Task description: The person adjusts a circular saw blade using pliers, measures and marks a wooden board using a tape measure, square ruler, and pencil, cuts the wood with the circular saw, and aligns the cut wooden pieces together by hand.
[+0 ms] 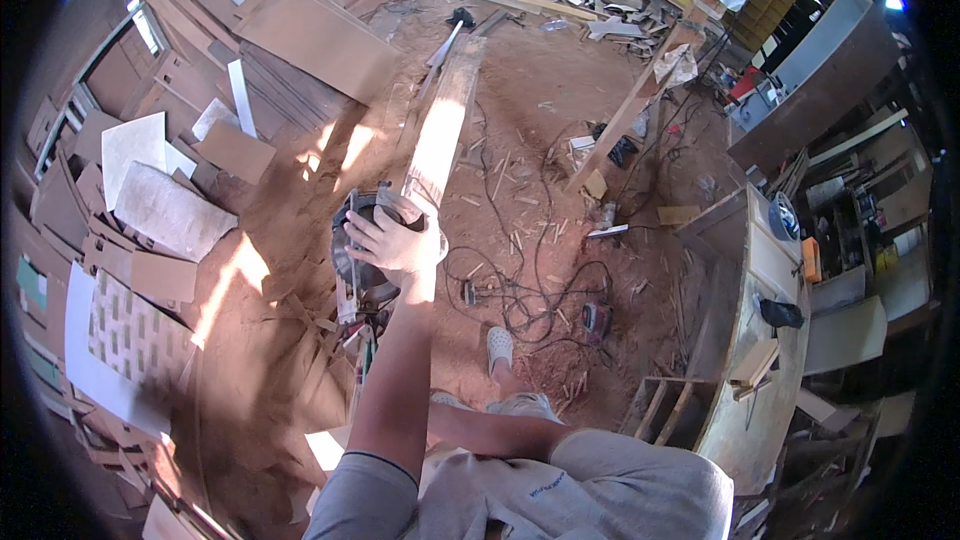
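Note:
My left hand reaches forward with its fingers spread over a round, dark machine that looks like a power saw. Its palm lies near the end of a long wooden plank; whether it presses on the plank or on the machine I cannot make out. The plank stretches away from me, bright with sunlight along its middle. My right forearm crosses low in front of my body toward the left and passes beneath my left arm. That arm hides the right hand and anything it may hold.
Tangled black cables lie on the dusty floor beside a corded power tool, near my shoe. Board offcuts are heaped at the left. A wooden workbench stands at the right. An upright post rises ahead, with scrap wood beyond.

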Action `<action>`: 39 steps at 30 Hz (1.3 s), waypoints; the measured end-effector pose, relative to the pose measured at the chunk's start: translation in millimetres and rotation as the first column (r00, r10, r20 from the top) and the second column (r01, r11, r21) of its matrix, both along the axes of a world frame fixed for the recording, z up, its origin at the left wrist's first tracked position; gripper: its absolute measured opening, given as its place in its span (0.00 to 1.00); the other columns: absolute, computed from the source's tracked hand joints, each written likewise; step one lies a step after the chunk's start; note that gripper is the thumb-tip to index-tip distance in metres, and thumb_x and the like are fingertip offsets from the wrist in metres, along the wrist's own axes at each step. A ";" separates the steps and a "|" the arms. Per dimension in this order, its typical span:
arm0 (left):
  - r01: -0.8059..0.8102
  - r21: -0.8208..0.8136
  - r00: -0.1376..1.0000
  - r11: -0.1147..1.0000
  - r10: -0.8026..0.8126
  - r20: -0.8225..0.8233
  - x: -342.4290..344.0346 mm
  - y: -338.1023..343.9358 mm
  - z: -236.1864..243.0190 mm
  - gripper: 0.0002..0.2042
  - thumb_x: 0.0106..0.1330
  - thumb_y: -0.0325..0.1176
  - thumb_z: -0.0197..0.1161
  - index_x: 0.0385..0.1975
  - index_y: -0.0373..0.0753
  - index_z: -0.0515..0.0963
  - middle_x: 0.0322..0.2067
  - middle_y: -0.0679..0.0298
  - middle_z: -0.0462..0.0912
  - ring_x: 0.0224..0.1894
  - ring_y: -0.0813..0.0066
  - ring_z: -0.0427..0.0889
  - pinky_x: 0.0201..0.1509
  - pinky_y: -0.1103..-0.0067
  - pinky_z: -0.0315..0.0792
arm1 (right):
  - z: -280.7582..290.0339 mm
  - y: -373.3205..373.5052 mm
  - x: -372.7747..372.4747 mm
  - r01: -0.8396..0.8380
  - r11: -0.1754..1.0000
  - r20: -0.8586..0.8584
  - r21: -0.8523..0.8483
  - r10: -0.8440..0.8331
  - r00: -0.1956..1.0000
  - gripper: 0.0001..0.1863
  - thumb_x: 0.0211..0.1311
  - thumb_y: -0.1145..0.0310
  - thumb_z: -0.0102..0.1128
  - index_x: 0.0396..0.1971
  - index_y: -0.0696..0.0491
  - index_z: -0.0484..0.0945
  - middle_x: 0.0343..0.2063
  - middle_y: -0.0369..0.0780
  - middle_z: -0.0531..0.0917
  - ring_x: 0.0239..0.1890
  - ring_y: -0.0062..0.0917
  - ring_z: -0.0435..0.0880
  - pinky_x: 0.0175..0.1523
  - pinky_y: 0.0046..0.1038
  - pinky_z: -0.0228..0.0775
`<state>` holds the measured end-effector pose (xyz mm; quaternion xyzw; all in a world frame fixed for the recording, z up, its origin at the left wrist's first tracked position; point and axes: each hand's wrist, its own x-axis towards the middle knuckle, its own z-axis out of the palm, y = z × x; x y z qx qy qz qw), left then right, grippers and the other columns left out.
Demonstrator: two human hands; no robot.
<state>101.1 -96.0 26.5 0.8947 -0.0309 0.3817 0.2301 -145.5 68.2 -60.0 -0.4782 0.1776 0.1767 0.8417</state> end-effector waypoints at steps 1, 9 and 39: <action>0.007 0.001 1.000 1.000 -0.007 0.001 1.6 0.5 -0.9 0.32 0.59 0.64 0.68 0.45 0.38 0.83 0.68 0.38 0.76 0.73 0.35 0.72 0.74 0.35 0.60 | -1.7 0.6 -1.7 -0.003 1.000 -0.002 -0.004 0.003 1.000 0.29 0.73 0.68 0.63 0.71 0.56 0.70 0.53 0.44 0.83 0.54 0.31 0.84 0.62 0.36 0.75; 0.075 -0.014 0.996 0.997 -0.075 -0.056 1.9 -2.4 -2.6 0.39 0.51 0.62 0.78 0.55 0.38 0.79 0.72 0.36 0.70 0.76 0.32 0.66 0.75 0.28 0.55 | -9.3 4.3 17.9 -0.010 1.000 0.025 0.007 0.010 1.000 0.29 0.72 0.68 0.63 0.71 0.56 0.70 0.52 0.44 0.83 0.53 0.31 0.84 0.61 0.36 0.75; 0.182 -0.096 0.896 0.979 -0.205 -0.394 -10.8 24.7 30.2 0.43 0.54 0.59 0.74 0.64 0.33 0.72 0.78 0.29 0.54 0.83 0.29 0.49 0.83 0.35 0.37 | -36.5 -2.4 51.6 -0.136 0.990 -0.119 -0.027 0.132 0.984 0.29 0.72 0.69 0.62 0.70 0.55 0.69 0.50 0.45 0.83 0.50 0.32 0.84 0.57 0.36 0.76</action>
